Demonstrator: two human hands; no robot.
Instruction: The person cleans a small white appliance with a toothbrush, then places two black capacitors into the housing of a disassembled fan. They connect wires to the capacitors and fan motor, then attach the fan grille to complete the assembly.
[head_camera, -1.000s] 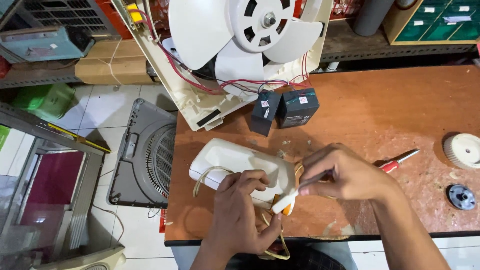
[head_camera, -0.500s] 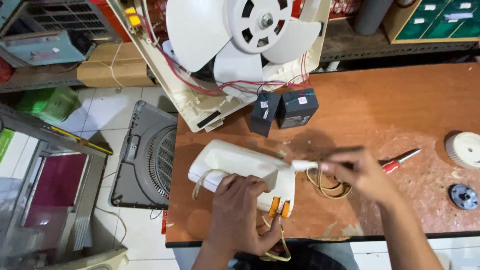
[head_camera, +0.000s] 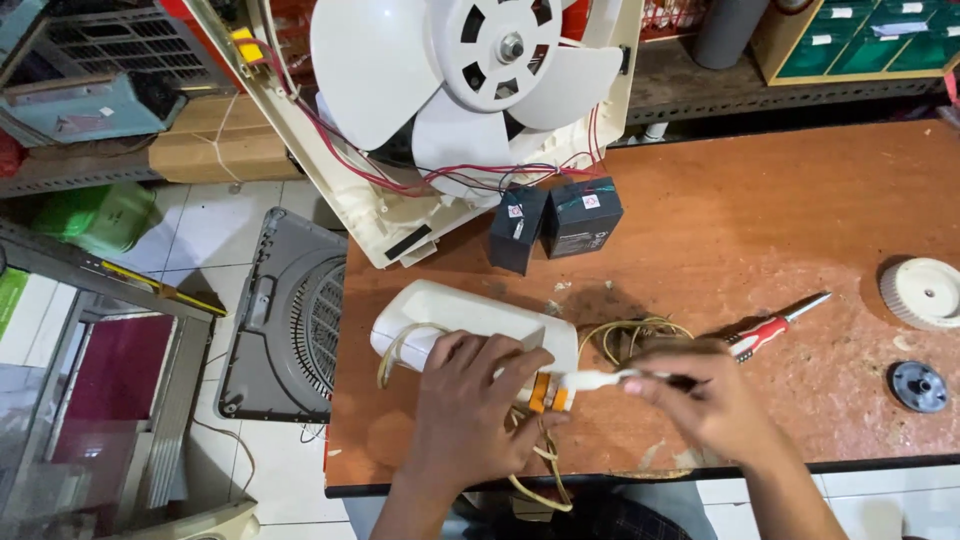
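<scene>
Cream plastic casing (head_camera: 470, 315) sits pinned under my left hand (head_camera: 470, 400), palm flat, fingers spread over it. My right hand (head_camera: 705, 400) pinches a thin white tool (head_camera: 600, 379), its tip touching the orange part (head_camera: 545, 393) at the casing's near edge. Press too hard and the tip could skid onto the yellowish cord (head_camera: 535, 465). Beyond my right hand lie a coiled cable (head_camera: 630, 335), a red screwdriver (head_camera: 775, 325) and, farther off, two black batteries (head_camera: 555, 225).
</scene>
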